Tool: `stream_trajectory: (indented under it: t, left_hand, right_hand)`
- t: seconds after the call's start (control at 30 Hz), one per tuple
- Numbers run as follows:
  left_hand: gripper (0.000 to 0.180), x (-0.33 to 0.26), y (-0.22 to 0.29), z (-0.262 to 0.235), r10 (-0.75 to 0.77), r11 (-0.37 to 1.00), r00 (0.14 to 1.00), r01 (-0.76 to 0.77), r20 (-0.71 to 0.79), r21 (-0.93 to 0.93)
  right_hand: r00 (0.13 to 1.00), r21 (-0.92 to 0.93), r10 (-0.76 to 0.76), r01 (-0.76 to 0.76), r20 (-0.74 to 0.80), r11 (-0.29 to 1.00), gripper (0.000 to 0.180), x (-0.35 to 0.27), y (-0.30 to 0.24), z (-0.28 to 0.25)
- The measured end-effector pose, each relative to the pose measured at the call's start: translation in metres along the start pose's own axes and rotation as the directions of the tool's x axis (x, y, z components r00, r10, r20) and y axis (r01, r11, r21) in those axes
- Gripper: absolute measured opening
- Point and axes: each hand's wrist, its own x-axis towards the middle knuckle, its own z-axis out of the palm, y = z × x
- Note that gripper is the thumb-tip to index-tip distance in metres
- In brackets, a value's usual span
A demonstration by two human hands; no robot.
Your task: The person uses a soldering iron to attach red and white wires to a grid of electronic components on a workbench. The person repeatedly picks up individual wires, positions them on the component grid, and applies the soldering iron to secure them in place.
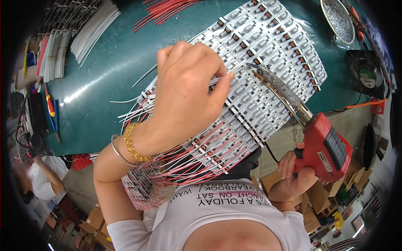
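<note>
My left hand (pixel 184 88) is closed in a pinch over the circuit board panel, with a thin white wire (pixel 215 81) between thumb and forefinger. My right hand (pixel 295 169) grips a red soldering gun (pixel 324 148) by its handle. The gun's dark metal tip points left and lies close to the wire's end, just right of my left fingertips; whether they touch I cannot tell. Rows of small components cover the grey-white circuit board panel (pixel 268 46). Loose red and white wires (pixel 201 157) hang from its near edge, toward my lap.
White wires (pixel 94 31) lie bundled at the far left, red wires (pixel 167 10) at the back. A screwdriver (pixel 50 106) rests on the green table (pixel 92 117). At right are a round metal dish (pixel 337 21) and a black fan (pixel 366 75). Another person (pixel 48 173) sits at left.
</note>
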Motion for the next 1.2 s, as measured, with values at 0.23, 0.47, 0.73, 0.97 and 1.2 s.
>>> stream_trajectory:
  t: [0.23,0.47,0.73,0.97,1.2]
  left_hand:
    - [0.012,-0.001,0.000,0.001,0.020,0.999,1.000,-0.020,0.003,0.026]
    - [0.012,-0.001,0.000,0.002,0.036,0.999,0.999,-0.035,-0.008,0.038]
    - [0.010,0.000,-0.001,0.005,0.070,0.997,0.995,-0.068,-0.071,0.040]
    - [0.009,-0.002,0.009,-0.002,0.048,0.988,0.996,-0.059,-0.077,-0.144]
    - [0.014,-0.006,0.014,0.013,0.042,0.999,0.997,-0.043,-0.068,-0.014]
  right_hand:
    - [0.997,-0.049,-0.043,0.040,-0.064,0.998,0.072,-0.006,0.004,0.002]
    - [0.999,-0.035,-0.042,0.041,-0.023,0.999,0.078,0.000,-0.002,0.002]
    - [0.998,0.021,-0.059,0.059,-0.010,0.998,0.080,-0.001,0.003,0.001]
    - [0.996,0.053,-0.064,0.068,-0.069,0.996,0.081,-0.010,0.006,-0.009]
    - [0.996,-0.022,-0.034,0.032,-0.086,0.999,0.079,-0.015,0.008,-0.005]
